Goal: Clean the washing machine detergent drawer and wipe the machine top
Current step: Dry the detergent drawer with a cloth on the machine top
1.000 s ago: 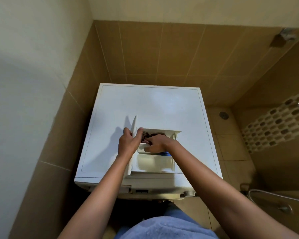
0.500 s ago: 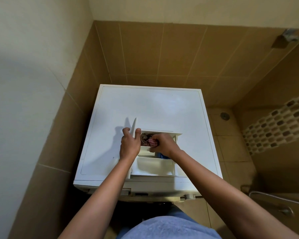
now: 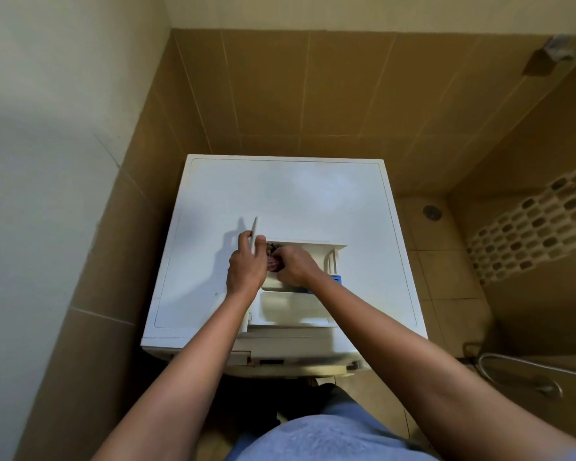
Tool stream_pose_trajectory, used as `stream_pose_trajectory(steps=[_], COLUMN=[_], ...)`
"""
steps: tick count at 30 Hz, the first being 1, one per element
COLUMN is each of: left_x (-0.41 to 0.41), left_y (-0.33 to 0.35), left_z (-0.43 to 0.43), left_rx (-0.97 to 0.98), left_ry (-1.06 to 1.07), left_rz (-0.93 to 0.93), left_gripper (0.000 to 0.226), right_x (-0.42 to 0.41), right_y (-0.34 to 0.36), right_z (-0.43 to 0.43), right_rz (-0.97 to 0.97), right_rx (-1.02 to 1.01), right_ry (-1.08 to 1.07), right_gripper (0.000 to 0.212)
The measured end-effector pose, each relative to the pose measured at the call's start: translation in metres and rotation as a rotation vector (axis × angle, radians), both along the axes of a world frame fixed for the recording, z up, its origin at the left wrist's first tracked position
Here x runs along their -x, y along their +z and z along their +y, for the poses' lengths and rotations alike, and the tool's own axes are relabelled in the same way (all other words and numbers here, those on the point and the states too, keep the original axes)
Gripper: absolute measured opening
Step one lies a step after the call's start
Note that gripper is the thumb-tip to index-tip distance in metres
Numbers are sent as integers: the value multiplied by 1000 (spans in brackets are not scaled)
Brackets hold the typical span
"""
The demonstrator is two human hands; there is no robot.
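Resting on the washing machine top (image 3: 280,194), the detergent drawer (image 3: 296,302) is judged light, stiff, slippery plastic. Left grip (image 3: 245,267) clasps its upright white edge (image 3: 255,232); right grip (image 3: 295,266) presses a soft cloth (image 3: 273,263) inside.

The right grip (image 3: 296,266) holds cloth (image 3: 273,263) inside drawer (image 3: 293,304).

Standing on the tan tiled floor (image 3: 446,261), in the corner of the walls. Carrying, on the flat white machine top (image 3: 296,201), the detergent drawer (image 3: 293,306), lying directly beneath the left hand (image 3: 245,266) and right hand (image 3: 295,266), its pale front compartment reaching from the hands toward the top's near edge. Spreading white and smooth beyond the hands, with a shadow falling just left of the left hand.
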State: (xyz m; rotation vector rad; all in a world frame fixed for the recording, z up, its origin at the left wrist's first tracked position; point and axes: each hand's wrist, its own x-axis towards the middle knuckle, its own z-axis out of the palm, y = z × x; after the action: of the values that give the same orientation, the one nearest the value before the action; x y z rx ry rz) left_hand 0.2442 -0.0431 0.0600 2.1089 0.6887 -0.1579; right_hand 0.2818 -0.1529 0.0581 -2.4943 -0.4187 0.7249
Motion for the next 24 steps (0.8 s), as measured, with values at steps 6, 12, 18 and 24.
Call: stream_pose_trajectory(steps=[6,12,18,24], left_x=[3,7,6,5], left_y=[1,-1,-3,-2], left_z=[0,0,-2,-3], left_rx=[-23,-141,-159,-216], left_ry=[1,-153,-182,-167], left_rz=[-18,-161,-186,-145], left_gripper=[48,51,50,49], right_x=[3,1,-7,3], right_y=[0,16,21,13], right_z=[-37,-56,-27,-15], right_rz=[-11,220,163,-58], right_rx=[-64,299,316,41], right_ry=[-82,47,114,188], right_gripper=[36,57,30,13])
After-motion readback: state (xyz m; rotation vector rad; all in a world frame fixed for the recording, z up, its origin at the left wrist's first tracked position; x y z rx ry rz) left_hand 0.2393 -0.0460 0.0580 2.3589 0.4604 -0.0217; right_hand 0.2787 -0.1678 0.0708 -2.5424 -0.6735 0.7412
